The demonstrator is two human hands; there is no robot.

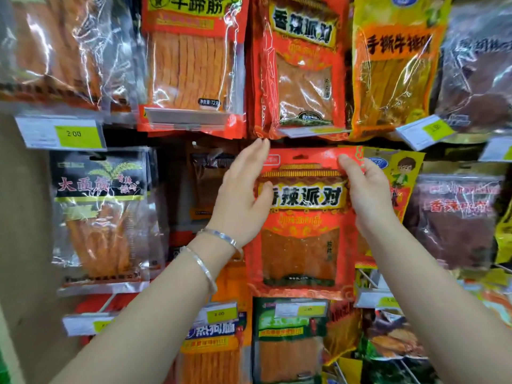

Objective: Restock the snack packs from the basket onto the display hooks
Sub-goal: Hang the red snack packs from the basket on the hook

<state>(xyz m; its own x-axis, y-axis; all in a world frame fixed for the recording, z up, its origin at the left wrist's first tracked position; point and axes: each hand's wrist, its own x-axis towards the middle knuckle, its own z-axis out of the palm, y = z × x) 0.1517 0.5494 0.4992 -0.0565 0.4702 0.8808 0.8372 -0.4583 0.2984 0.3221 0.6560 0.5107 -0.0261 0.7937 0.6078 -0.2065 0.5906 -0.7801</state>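
A red snack pack (303,245) with black characters on a yellow band is held up flat against the display, in the middle row. My left hand (243,200) grips its upper left edge, thumb on the front. My right hand (365,195) pinches its upper right corner. The hang hole at the pack's top edge shows just below the row above. A matching red pack (302,67) hangs directly above. The hook behind the held pack is hidden. The basket is out of view.
Packs crowd the wall on all sides: a black-topped pack (99,214) at left, an orange pack (191,59) above left, a yellow one (396,65) above right, a green pack (288,339) below. Price tags (63,133) jut out on hook ends.
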